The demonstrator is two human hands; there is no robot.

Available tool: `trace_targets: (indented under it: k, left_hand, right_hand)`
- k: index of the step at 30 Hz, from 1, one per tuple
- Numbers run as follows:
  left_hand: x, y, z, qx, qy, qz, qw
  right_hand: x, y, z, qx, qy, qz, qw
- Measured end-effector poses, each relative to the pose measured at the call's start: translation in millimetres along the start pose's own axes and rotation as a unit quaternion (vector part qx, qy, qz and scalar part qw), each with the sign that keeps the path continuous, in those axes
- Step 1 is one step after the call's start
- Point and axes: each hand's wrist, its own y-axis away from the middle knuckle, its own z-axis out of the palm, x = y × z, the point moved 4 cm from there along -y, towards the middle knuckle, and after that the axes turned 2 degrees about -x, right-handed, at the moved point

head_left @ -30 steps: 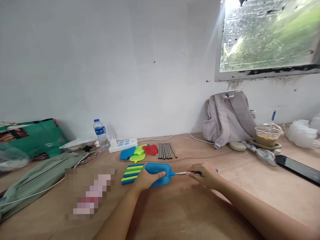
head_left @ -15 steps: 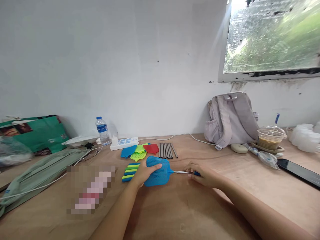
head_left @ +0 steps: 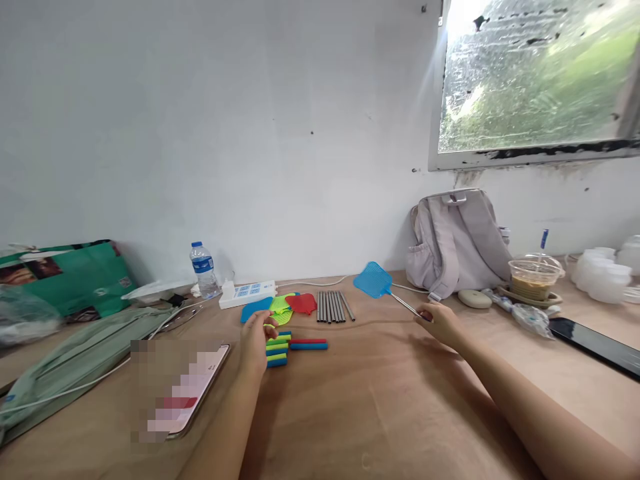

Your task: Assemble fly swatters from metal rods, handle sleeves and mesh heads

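A blue fly swatter [head_left: 373,280] tilts up to the left, its metal rod leading into my right hand [head_left: 443,323]. The fingers of that hand are closed round the handle end and mostly hide it. My left hand [head_left: 257,337] hovers with loosely bent fingers apart and nothing visible in them. Under and beside it lie several blue and lime-green handle tubes [head_left: 278,347], partly covered by the hand. Next to these are a red tube [head_left: 309,341] and a blue tube [head_left: 309,347]. Behind are loose swatter heads: blue [head_left: 257,309], lime green [head_left: 283,307] and red [head_left: 302,304].
Several grey metal rods [head_left: 331,307] lie in a row beside the heads. A power strip [head_left: 247,293] and water bottle [head_left: 204,270] stand by the wall. To the right are a backpack [head_left: 455,243], an iced drink cup [head_left: 534,277] and a black phone [head_left: 595,347]. Another phone [head_left: 200,393] lies left.
My left hand has let go of the swatter's head and moved left over the handle tubes. My right hand has carried the swatter right and away from me, tipping its head upward.
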Motion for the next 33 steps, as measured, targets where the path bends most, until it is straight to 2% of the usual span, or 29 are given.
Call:
trace_targets:
  k: [3,5,14,17,21,23,25,26,29,31,33]
  left_hand:
    - [3,-5,-9,0.041,-0.022,0.012,0.999]
    - [4,-7,-13,0.063,-0.027,0.008,0.998]
    - [10,-20,-33,0.13,-0.09,0.003,0.987]
    - [11,-21,-36,0.129,-0.125,0.006,0.984]
    - [8,-20,-32,0.098,-0.184,0.006,0.978]
    - [5,-18,-27,0.073,-0.229,0.017,0.97]
    - [4,-14,-17,0.012,-0.308,0.067,0.949]
    - [4,-11,-10,-0.036,-0.354,0.108,0.928]
    - [-2,2,11,-0.189,-0.469,0.218,0.835]
    - [-9,12,21,-0.26,-0.518,0.239,0.779]
    - [-15,20,27,-0.308,-0.547,0.233,0.743]
  right_hand:
    - [24,1,4,-0.048,0.053,0.071,0.995]
    - [34,2,5,-0.049,0.061,0.097,0.992]
    - [41,1,1,-0.047,0.068,0.127,0.988]
    - [38,2,1,-0.051,0.073,0.128,0.988]
    - [32,2,6,-0.064,0.083,0.125,0.987]
    - [30,2,8,-0.072,0.089,0.123,0.986]
    - [31,2,9,-0.076,0.096,0.123,0.985]
    - [33,2,8,-0.076,0.101,0.125,0.984]
    - [35,3,1,-0.074,0.115,0.132,0.982]
    - [28,4,-6,-0.057,0.124,0.122,0.983]
    - [7,6,-10,-0.018,0.12,0.069,0.99]
